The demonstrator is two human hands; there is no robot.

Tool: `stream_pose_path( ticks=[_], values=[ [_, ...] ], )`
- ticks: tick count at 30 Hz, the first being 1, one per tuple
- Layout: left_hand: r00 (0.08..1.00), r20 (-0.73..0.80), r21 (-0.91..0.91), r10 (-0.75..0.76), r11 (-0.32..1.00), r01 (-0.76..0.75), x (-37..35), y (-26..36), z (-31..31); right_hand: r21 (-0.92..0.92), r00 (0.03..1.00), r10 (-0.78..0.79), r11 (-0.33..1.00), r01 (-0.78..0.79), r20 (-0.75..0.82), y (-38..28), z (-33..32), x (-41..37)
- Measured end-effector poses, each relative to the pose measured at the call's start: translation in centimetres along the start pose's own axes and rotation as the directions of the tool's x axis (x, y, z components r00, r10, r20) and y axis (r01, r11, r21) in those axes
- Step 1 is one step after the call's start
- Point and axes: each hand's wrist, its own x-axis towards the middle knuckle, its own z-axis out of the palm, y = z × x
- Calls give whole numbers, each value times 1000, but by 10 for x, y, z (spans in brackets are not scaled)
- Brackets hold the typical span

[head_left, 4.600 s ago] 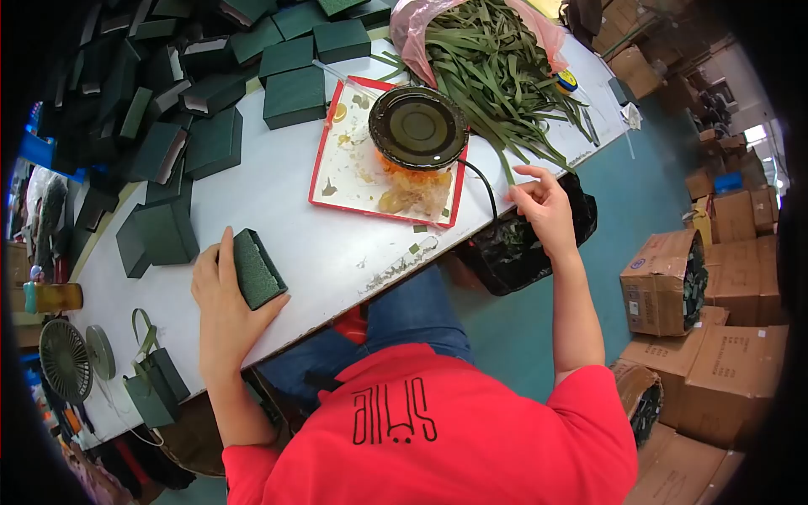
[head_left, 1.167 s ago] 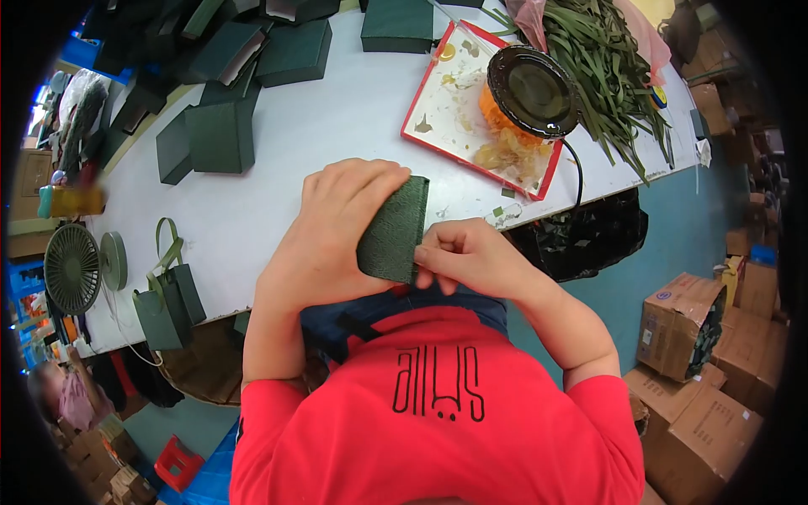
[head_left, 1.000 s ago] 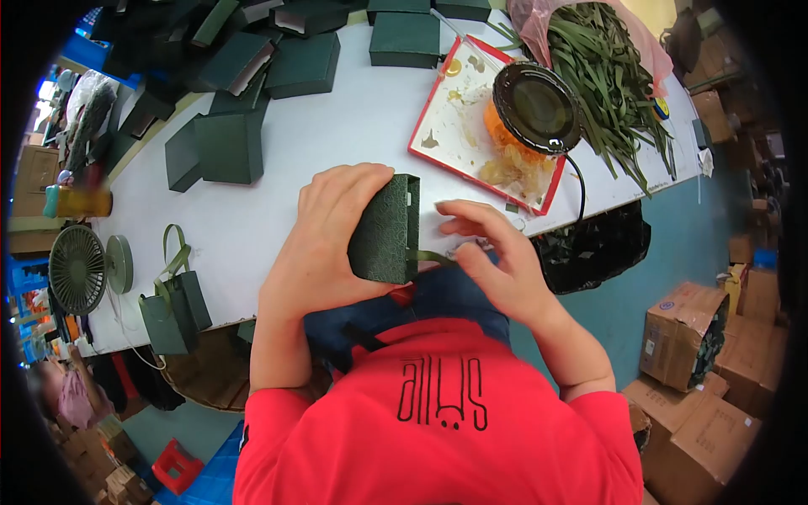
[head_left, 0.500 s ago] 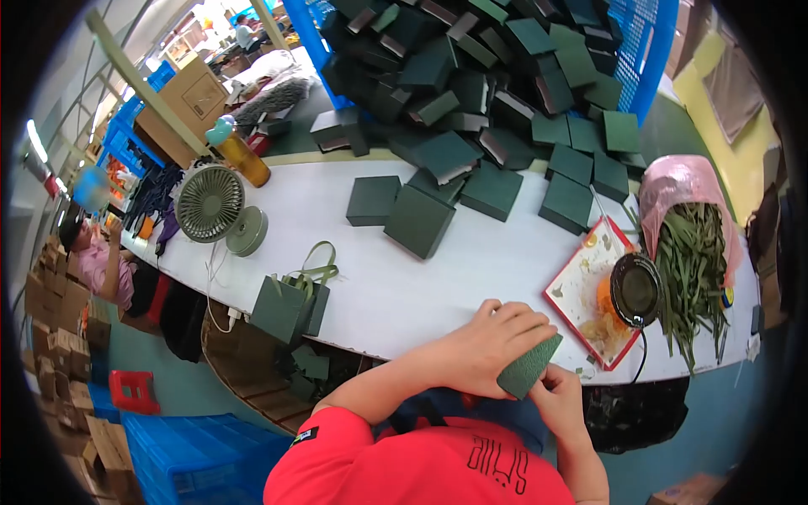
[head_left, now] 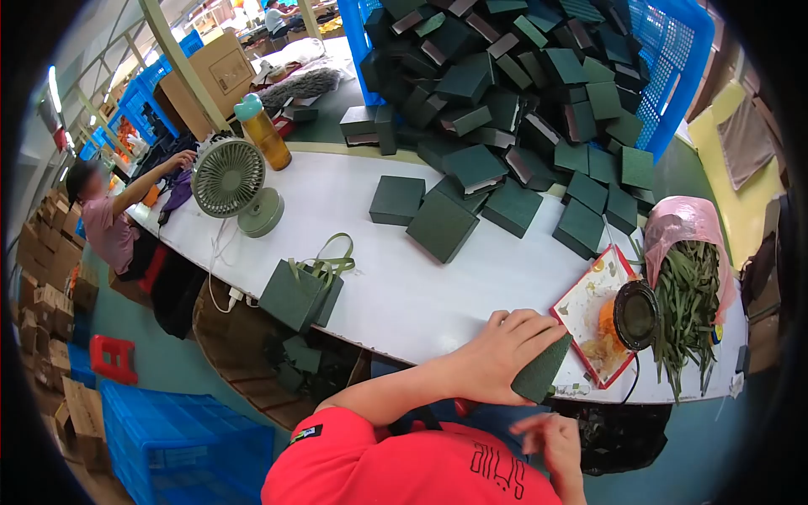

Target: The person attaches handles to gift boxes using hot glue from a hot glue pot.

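My left hand [head_left: 503,353] grips a dark green textured box [head_left: 543,372] at the near edge of the white table [head_left: 396,290], tilted on its corner. My right hand [head_left: 549,438] hangs just below the box, off the table edge, fingers loosely apart and holding nothing I can make out. To the right of the box lies a red-rimmed tray [head_left: 589,311] with a round black glue pot [head_left: 636,314] and orange residue. A pink bag of green ribbon strips [head_left: 686,290] lies beyond it.
A large heap of green boxes [head_left: 522,93] fills the far side, with a few loose ones [head_left: 442,225] on the table. Two green gift bags with handles [head_left: 303,290] stand near the front edge. A small fan [head_left: 229,178], a bottle [head_left: 263,133] and another person [head_left: 105,219] are at left.
Earlier my left hand held the box flat on the table while my right reached out; then both hands worked a ribbon at the box. Now my right hand has dropped away from it.
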Motion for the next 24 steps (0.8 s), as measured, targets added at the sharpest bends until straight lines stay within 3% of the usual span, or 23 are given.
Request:
stream_pose_path(
  ticks=[3,4,8,11,16,22,24],
  values=[
    [1000,17,-29,23,999,-23,-2,5,6,282,996,-20,958,42,-83,34,2,9],
    [999,22,-37,32,999,-31,-3,7,7,388,993,-76,916,104,-86,31,6,9],
    [994,104,-47,26,999,-22,-6,10,8,668,955,-18,711,221,-297,32,5,10],
    [991,135,-44,9,999,-3,-8,10,7,675,936,-78,672,304,-344,32,-4,6],
    [981,192,5,-31,1000,30,-6,6,-1,669,843,-22,597,442,-537,19,-21,9],
    [993,118,18,-9,1000,7,-8,6,0,631,759,-42,527,569,-650,-5,-39,3],
    [993,115,19,-30,999,28,-6,7,3,641,777,-90,509,574,-623,-6,-45,4]
  ],
)
